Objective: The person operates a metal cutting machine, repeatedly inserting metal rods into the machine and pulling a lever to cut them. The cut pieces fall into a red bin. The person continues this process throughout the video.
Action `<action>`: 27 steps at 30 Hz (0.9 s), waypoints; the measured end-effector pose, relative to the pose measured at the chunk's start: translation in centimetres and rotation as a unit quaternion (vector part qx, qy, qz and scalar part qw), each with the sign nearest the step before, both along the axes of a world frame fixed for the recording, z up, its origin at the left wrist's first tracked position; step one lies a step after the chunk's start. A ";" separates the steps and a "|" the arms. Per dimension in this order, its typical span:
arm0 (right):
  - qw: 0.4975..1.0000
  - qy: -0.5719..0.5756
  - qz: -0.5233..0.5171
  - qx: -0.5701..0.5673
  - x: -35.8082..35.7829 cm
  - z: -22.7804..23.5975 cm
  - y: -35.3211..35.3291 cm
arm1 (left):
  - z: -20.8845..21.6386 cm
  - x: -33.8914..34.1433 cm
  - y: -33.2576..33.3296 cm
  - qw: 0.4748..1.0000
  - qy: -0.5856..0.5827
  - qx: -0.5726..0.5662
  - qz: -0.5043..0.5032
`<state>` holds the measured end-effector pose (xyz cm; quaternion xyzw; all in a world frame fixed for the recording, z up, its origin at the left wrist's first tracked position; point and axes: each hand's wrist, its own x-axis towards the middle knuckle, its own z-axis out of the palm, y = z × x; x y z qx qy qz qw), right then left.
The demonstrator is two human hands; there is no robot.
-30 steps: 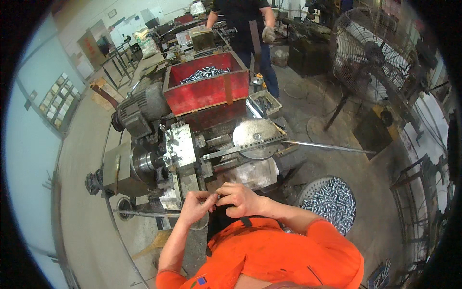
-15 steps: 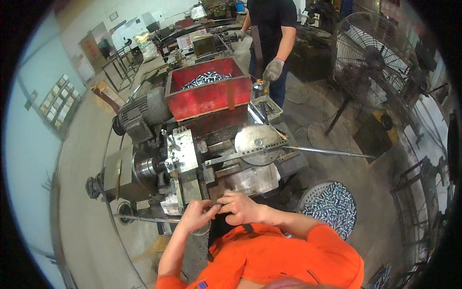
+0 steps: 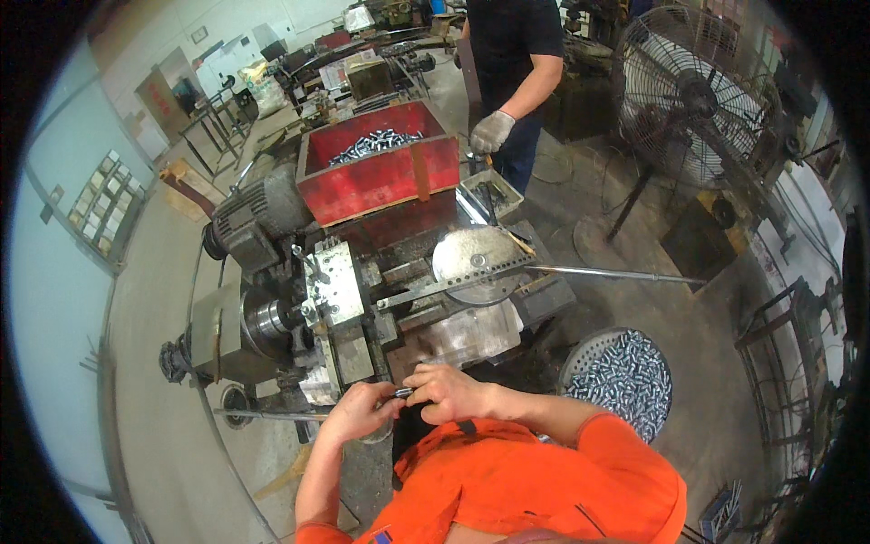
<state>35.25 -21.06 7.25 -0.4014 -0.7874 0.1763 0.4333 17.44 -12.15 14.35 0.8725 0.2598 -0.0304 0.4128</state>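
Note:
Between my hands, close to my body, is a small shiny metal cylinder (image 3: 401, 393). The fingers of my left hand (image 3: 361, 412) close on one end, and those of my right hand (image 3: 450, 393) pinch the other. Just beyond my hands stands a lathe-like machine, with a bright metal block (image 3: 335, 286) on its slide and a round spindle (image 3: 270, 319) to the left. A lever with a row of holes (image 3: 451, 282) crosses a round metal plate (image 3: 471, 245) right of the block.
Behind the machine sits a red bin (image 3: 379, 189) of small metal cylinders, beside a motor (image 3: 258, 213). A perforated round basin (image 3: 580, 355) of similar pieces stands to my right. Across from me is a person with a gloved hand (image 3: 492, 132). A large fan (image 3: 698, 95) stands far right.
My fingertips have drawn slightly apart, and the metal cylinder now shows between them. The other person's gloved hand has shifted a little left. The whole view has moved slightly.

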 end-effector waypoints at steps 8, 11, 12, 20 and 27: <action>1.000 0.004 -0.013 -0.017 0.3 -0.1 -0.2 | -1.3 -0.7 0.4 0.998 -0.016 -0.057 0.027; 1.000 0.003 -0.016 -0.017 0.2 -0.2 -0.2 | -0.9 -0.6 0.2 0.999 -0.012 -0.034 0.019; 1.000 0.002 -0.017 -0.017 0.2 -0.2 -0.2 | -0.9 -0.6 0.2 0.999 -0.016 -0.034 0.021; 1.000 0.006 -0.015 -0.008 0.0 -0.3 0.0 | -1.5 -0.4 0.1 0.998 -0.028 -0.037 0.041; 0.995 -0.063 0.004 -0.073 0.6 0.1 -0.1 | -1.8 -0.2 0.2 0.998 -0.015 -0.032 0.052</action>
